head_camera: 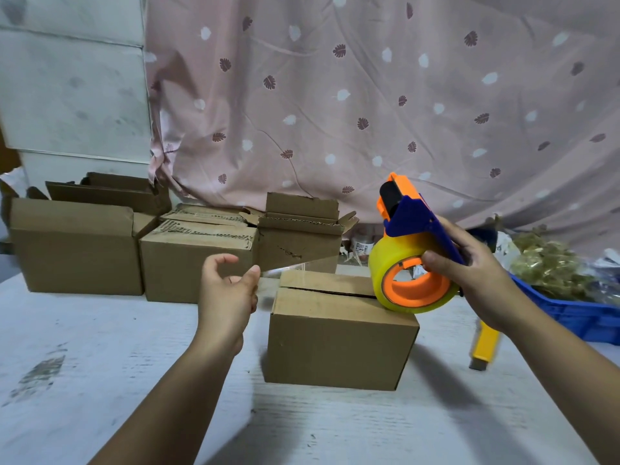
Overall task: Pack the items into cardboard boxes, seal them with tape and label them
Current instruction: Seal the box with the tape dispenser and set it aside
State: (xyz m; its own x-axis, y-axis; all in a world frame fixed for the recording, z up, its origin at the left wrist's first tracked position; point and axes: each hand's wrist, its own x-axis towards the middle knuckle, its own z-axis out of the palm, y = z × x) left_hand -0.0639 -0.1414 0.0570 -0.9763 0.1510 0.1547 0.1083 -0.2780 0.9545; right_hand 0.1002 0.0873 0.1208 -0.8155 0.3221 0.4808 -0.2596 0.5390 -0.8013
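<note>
While the tape dispenser (414, 263) overlaps the box (335, 347), perhaps four cartons (198, 263) stand behind.

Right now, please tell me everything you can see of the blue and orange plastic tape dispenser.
The blue and orange plastic tape dispenser is tilted, its black roller uppermost. A yellowish clear tape roll sits on an orange hub. The right hand grips its frame, fingers at the hub. It hangs over the right rear corner of the small closed cardboard box; contact is unclear. A clear tape strip runs leftward from it to the left hand, which holds its end at the thumb.
</note>
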